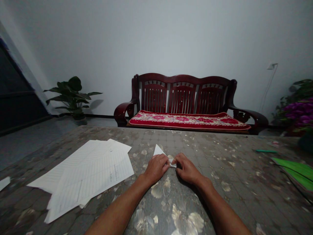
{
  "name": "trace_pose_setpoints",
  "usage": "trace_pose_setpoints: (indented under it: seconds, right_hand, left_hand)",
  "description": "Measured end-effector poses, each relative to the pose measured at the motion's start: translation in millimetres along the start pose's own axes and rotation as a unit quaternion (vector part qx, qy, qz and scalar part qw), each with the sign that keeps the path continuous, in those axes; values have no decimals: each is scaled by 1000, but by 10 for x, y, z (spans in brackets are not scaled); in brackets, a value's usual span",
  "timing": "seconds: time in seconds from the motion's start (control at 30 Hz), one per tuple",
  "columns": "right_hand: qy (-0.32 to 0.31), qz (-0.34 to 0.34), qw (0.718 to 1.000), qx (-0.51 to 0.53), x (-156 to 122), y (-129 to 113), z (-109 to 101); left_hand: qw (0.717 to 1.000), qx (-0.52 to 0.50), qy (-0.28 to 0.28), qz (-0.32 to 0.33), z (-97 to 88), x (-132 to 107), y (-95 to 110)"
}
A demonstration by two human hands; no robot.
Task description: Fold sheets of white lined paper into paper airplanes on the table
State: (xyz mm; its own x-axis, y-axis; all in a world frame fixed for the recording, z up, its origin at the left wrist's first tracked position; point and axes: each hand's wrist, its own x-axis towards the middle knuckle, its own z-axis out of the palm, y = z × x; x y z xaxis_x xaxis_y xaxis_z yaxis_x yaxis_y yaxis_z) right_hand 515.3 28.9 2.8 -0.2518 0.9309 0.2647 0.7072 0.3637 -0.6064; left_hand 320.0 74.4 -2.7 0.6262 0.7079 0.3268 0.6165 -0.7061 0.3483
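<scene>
A small folded white paper [159, 151] lies on the patterned table [220, 182], its pointed corner sticking up beyond my fingers. My left hand [156, 167] and my right hand [186, 168] rest side by side on the table, fingers curled and pinching the paper's near edge between them. Most of the folded piece is hidden under my fingers.
Loose lined white sheets [90, 173] lie spread at the left. A green book [297, 173] and a green pen [266, 151] lie at the right. Beyond the table stand a dark wooden bench with a red cushion [186, 119], a leafy plant [70, 94] and purple flowers [300, 112].
</scene>
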Motion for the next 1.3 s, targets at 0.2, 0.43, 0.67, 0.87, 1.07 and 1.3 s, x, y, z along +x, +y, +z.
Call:
trace_pose_setpoints:
  seconds: [0.2,0.43,0.67,0.87,1.07,1.3]
  right_hand:
    - [35,21,999,5,11,28,104]
    - [69,28,996,-39,-2,64,166]
    - [60,56,995,-55,-11,41,151]
    - [64,91,993,-40,0,44,170]
    - [69,108,992,-12,14,58,161]
    - [79,110,990,44,25,102,149]
  left_hand:
    - [999,30,4,-17,1,11,51]
    - [998,46,23,-22,49,7,64]
    - [996,83,20,-22,67,24,113]
    - [999,44,20,-24,52,6,109]
    - [1000,7,20,-12,76,23,100]
    - [999,25,29,-25,91,45,109]
